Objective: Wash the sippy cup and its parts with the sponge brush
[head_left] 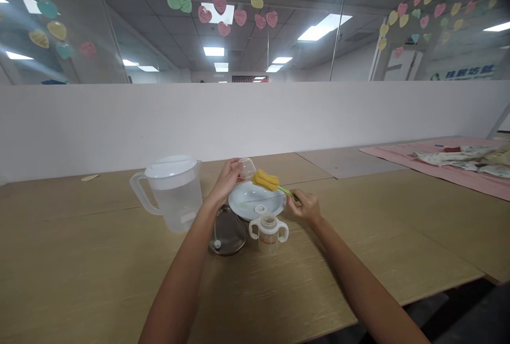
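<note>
**Holding brush (273, 183) near cap (247, 167), above bowl (238, 201)**

Pinching the clear cap in the left hand (229, 178), at 10 o'clock from the bowl's middle. Gripping the brush by its green stem (285, 190) in the right hand (305, 206), at 3 o'clock. Aiming the yellow head (264, 178) toward 10 o'clock, right beside the cap; cannot tell whether touching it.

Expect a light brush: soft and squashable at the head, stiffer along the stem. Best taken by the stem, well back from the head, as here. Expect a light, thin-walled cap too, likely smooth and slippery if wet. Best pinched gently by the outer wall, leaving the mouth free.

Find a bottle (268, 243) at 5 o'clock on the worktop (99, 259), upright and open at the neck; probably light, and easiest to take by 1 of its 2 white loops (286, 231). Note also a white ring (260, 209) at the bowl's 6 o'clock edge, a dark dish (231, 235) with a small white weight (217, 244) at 7 o'clock, a pitcher (177, 200) at 9 o'clock, and a pink cloth (392, 152) well apart at 2 o'clock.
</note>
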Tool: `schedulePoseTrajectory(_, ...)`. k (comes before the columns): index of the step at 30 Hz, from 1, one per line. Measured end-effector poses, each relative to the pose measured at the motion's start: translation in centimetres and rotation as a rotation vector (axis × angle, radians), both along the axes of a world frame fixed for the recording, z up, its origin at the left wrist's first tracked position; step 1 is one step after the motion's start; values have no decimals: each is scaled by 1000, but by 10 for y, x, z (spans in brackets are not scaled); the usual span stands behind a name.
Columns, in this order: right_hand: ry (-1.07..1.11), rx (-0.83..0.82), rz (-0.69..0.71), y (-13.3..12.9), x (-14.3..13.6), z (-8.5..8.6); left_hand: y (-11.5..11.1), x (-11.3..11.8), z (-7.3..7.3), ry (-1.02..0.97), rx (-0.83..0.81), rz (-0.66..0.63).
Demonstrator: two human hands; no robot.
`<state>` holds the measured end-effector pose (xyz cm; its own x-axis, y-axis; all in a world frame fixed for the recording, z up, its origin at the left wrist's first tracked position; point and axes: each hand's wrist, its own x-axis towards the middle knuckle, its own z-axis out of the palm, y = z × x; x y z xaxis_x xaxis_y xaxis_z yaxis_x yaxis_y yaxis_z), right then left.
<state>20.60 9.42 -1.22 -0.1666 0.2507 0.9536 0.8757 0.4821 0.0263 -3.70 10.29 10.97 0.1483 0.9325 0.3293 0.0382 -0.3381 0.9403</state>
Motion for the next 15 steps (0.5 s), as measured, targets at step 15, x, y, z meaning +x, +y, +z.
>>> schedulePoseTrajectory(15, -179, 157, -106, -2, 2, 3, -42, 34, 7, 415, 340, 30)
